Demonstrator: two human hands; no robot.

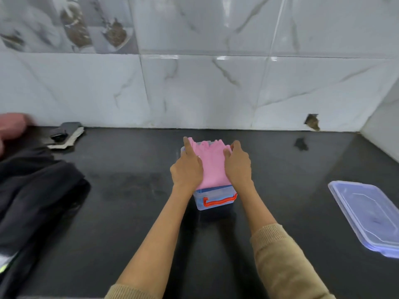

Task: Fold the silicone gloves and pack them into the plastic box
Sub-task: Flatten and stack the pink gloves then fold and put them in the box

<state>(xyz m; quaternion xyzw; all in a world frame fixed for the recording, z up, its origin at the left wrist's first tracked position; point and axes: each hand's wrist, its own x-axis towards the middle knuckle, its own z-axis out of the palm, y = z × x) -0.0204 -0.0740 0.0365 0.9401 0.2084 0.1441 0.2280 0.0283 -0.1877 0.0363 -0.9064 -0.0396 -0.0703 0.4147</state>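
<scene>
Nearest the camera, two forearms extend forward over a dark counter (129, 212), each with a tan knitted sleeve (280, 255) pushed back from the wrist. Ahead of them stands a small clear plastic box (216, 198) with a bluish tint; an orange-red latch handle (219, 200) lies across its near wall. The folded pink gloves (212, 167) rest on the top opening of the box, covering it, with the glove fingers pointing toward the wall and projecting slightly past the far rim. The left hand (186, 169) lies palm down on the left edge of the gloves, fingers loosely spread and mostly flat, index finger stretched forward along the glove edge; it presses rather than grips. The right hand (238, 164) lies palm down on the right edge, fingers slightly curled over the material. The two hands are set a narrow distance apart with the pink material between them. Whether either thumb is tucked beneath the gloves cannot be determined. To the right, well apart from the box, a clear lid (367, 214) lies flat on the counter. To the left lies a dark piece of clothing (36, 180). Beyond it, near the wall, sit small dark objects on a scrap of paper (64, 134). A white marble-pattern tiled wall (216, 83) rises behind the counter, chipped in several places.
</scene>
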